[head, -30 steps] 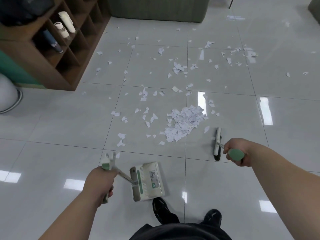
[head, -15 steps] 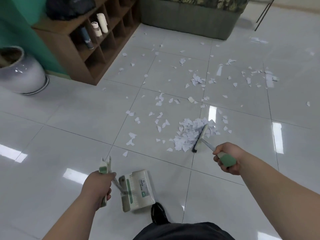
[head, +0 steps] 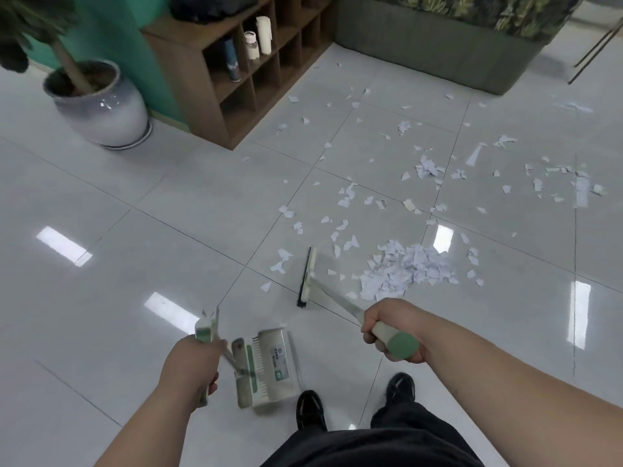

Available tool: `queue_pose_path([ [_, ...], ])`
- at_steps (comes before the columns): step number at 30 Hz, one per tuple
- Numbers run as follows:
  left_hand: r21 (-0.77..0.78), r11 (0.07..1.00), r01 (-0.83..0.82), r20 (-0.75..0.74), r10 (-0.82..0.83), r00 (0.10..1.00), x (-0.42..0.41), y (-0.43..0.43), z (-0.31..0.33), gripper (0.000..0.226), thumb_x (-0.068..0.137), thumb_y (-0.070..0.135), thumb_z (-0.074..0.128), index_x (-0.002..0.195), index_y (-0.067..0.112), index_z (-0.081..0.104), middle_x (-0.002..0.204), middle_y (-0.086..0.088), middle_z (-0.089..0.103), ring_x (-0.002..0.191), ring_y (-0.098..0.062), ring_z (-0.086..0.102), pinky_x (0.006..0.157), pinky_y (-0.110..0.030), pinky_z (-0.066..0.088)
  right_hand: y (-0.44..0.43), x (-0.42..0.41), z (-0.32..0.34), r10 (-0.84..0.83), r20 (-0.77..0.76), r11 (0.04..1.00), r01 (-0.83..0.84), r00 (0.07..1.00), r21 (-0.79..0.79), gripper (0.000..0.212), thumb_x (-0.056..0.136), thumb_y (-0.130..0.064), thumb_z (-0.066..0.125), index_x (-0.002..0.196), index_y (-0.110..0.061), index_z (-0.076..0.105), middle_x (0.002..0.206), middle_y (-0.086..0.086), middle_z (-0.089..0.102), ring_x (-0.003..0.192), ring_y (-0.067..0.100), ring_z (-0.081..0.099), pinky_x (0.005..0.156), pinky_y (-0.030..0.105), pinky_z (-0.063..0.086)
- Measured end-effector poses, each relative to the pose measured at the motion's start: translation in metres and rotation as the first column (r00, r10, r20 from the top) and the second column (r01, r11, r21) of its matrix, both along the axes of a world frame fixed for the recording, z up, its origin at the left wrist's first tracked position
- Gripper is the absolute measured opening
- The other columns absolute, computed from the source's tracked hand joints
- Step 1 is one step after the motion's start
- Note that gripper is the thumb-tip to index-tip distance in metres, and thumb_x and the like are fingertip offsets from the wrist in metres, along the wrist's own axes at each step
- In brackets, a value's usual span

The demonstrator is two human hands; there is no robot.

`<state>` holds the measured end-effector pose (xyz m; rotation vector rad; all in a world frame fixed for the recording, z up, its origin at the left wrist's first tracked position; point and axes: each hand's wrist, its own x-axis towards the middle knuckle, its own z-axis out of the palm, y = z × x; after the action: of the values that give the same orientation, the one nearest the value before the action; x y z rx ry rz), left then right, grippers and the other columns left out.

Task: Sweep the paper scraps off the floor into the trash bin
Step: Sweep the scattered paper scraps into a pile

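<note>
The person wears loose black trousers (head: 371, 446) of soft cloth, bunched at the hems, and glossy black shoes with rounded toes: the left shoe (head: 310, 411) and the right shoe (head: 399, 387). Both forearms are bare down to the left hand (head: 188, 369) and the right hand (head: 391, 328).

Bright, even overhead light, which glares as white rectangles on the glossy floor (head: 101, 197); shadows are faint. Motion blur smears my left hand (head: 192, 369) and the dustpan (head: 266, 365), and tile lines bow toward the edges.

Right hand (head: 392, 328) grips broom (head: 308, 277); left hand (head: 192, 369) grips dustpan (head: 264, 367); scrap pile (head: 406, 269) beside broom.
</note>
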<state>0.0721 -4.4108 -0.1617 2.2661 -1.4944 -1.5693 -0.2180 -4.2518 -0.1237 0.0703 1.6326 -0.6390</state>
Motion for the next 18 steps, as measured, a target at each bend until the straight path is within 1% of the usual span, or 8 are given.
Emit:
queue_pose_path([
  [2, 0.005, 1.0, -0.028, 0.007, 0.028, 1.0, 0.003, 0.004, 0.003, 0.022, 0.096, 0.026, 0.061, 0.09, 0.004, 0.06, 0.073, -0.012, 0.052, 0.057, -0.025, 0.048, 0.053, -0.03, 0.045, -0.012, -0.004, -0.013, 0.039, 0.056, 0.999, -0.037, 0.998, -0.034, 0.015, 0.076, -0.004, 0.061, 0.089, -0.009, 0.057, 0.073, 0.013, 0.061, 0.044, 0.02, 0.048, 0.044, 0.02, 0.035],
  [4, 0.007, 0.998, -0.062, 0.014, 0.062, 0.998, 0.004, 0.009, 0.006, 0.018, 0.096, 0.022, 0.062, 0.089, 0.005, 0.06, 0.074, -0.012, 0.05, 0.057, -0.024, 0.045, 0.053, -0.029, 0.043, -0.027, -0.008, -0.026, 0.088, 0.108, 0.995, -0.082, 0.99, -0.058, 0.015, 0.074, -0.005, 0.062, 0.087, -0.009, 0.056, 0.073, 0.013, 0.061, 0.045, 0.02, 0.048, 0.046, 0.021, 0.035],
  [6, 0.002, 0.995, -0.096, 0.029, 0.096, 0.995, 0.003, 0.016, 0.012, 0.015, 0.095, 0.019, 0.062, 0.088, 0.006, 0.06, 0.073, -0.011, 0.049, 0.056, -0.023, 0.043, 0.052, -0.028, 0.041, -0.042, -0.012, -0.039, 0.156, 0.148, 0.987, -0.147, 0.977, -0.069, 0.018, 0.072, -0.006, 0.063, 0.089, -0.009, 0.057, 0.074, 0.012, 0.062, 0.047, 0.02, 0.048, 0.05, 0.023, 0.037],
  [9, -0.01, 0.988, -0.156, 0.069, 0.157, 0.985, -0.002, 0.027, 0.018, 0.013, 0.094, 0.018, 0.062, 0.088, 0.007, 0.059, 0.071, -0.01, 0.05, 0.054, -0.023, 0.042, 0.051, -0.027, 0.04, -0.06, -0.02, -0.055, 0.284, 0.186, 0.958, -0.272, 0.94, -0.088, 0.028, 0.066, -0.01, 0.066, 0.093, -0.008, 0.06, 0.077, 0.012, 0.065, 0.053, 0.02, 0.052, 0.057, 0.027, 0.041],
  [12, -0.019, 0.973, -0.229, 0.115, 0.229, 0.967, -0.012, 0.039, 0.022, 0.016, 0.093, 0.022, 0.064, 0.088, 0.007, 0.058, 0.069, -0.01, 0.051, 0.052, -0.023, 0.043, 0.05, -0.027, 0.042, -0.068, -0.04, -0.066, 0.374, 0.218, 0.927, -0.366, 0.901, -0.081, 0.03, 0.063, -0.012, 0.067, 0.092, -0.008, 0.06, 0.079, 0.011, 0.066, 0.059, 0.021, 0.052, 0.058, 0.028, 0.041],
  [14, -0.033, 0.965, -0.261, 0.139, 0.263, 0.955, -0.022, 0.048, 0.024, 0.017, 0.092, 0.023, 0.064, 0.087, 0.007, 0.058, 0.068, -0.01, 0.051, 0.053, -0.023, 0.043, 0.05, -0.027, 0.042, -0.069, -0.062, -0.07, 0.402, 0.242, 0.915, -0.401, 0.883, -0.054, 0.037, 0.062, -0.014, 0.069, 0.097, -0.011, 0.06, 0.081, 0.008, 0.066, 0.06, 0.018, 0.052, 0.055, 0.026, 0.041],
  [16, -0.045, 0.961, -0.274, 0.15, 0.278, 0.949, -0.036, 0.057, 0.026, 0.017, 0.091, 0.021, 0.064, 0.088, 0.006, 0.058, 0.069, -0.01, 0.052, 0.054, -0.024, 0.044, 0.05, -0.028, 0.042, -0.067, -0.092, -0.073, 0.383, 0.271, 0.92, -0.391, 0.883, -0.027, 0.042, 0.064, -0.013, 0.069, 0.105, -0.014, 0.058, 0.082, 0.007, 0.065, 0.055, 0.016, 0.051, 0.048, 0.022, 0.039],
  [18, -0.055, 0.955, -0.291, 0.161, 0.296, 0.942, -0.052, 0.066, 0.028, 0.017, 0.091, 0.02, 0.064, 0.09, 0.004, 0.06, 0.07, -0.011, 0.052, 0.055, -0.025, 0.045, 0.051, -0.029, 0.042, -0.059, -0.126, -0.074, 0.377, 0.272, 0.92, -0.392, 0.886, 0.003, 0.044, 0.067, -0.011, 0.068, 0.11, -0.012, 0.059, 0.081, 0.007, 0.064, 0.052, 0.015, 0.05, 0.044, 0.021, 0.038],
])
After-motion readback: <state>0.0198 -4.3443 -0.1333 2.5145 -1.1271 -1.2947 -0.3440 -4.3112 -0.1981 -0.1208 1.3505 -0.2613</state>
